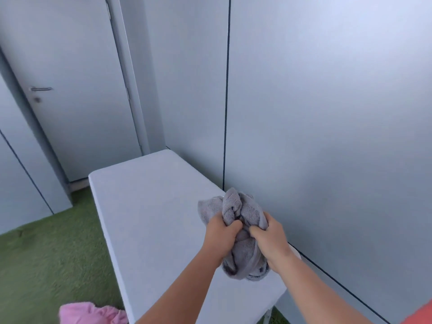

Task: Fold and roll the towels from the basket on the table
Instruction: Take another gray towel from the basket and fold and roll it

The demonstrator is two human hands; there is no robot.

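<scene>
Both hands, left hand (222,232) and right hand (271,239), grip one bunched grey towel (236,211) above the table (145,218). Its long axis runs away from the person, bulging beyond the knuckles.

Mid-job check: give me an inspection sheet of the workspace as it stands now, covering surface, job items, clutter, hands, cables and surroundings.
Surface: white table, its long side set against the wall.
Job's things: grey towel, bunched and not yet folded, held over the table's right side; whether it touches the top cannot be told. Pink cloth sits low at the table's near left. No basket in view.
Clutter: nothing seen.
Hands: left hand and right hand both grip the grey towel, close together.
Cables: nothing seen.
Surroundings: grey wall panels, a closed door with a lever handle, green grass-like floor.
</scene>
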